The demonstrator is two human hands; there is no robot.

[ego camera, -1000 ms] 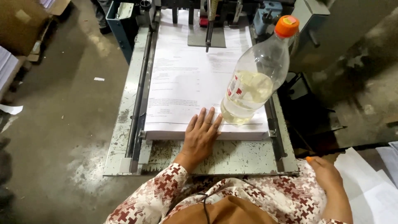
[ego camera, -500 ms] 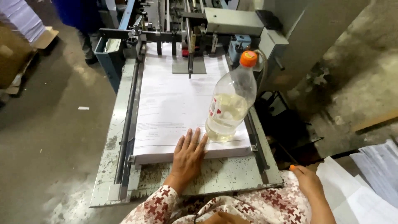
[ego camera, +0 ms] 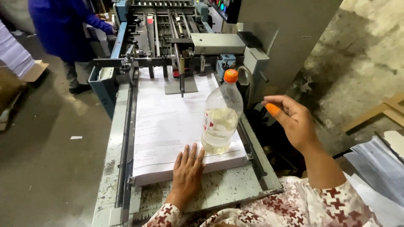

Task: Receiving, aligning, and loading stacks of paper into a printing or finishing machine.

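left hand [ego camera: 188, 173] lies flat, fingers spread, on the near edge of the paper stack [ego camera: 168, 126], just beside the bottle [ego camera: 220, 115]. right hand [ego camera: 294, 122] hovers half-open off the machine's right edge, holding nothing.

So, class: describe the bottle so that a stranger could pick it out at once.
Find the grey machine table with its white paper stack. At the stack's near right corner, by the left hand, stands the clear plastic bottle, the only upright, orange-capped thing there, part full of pale liquid.
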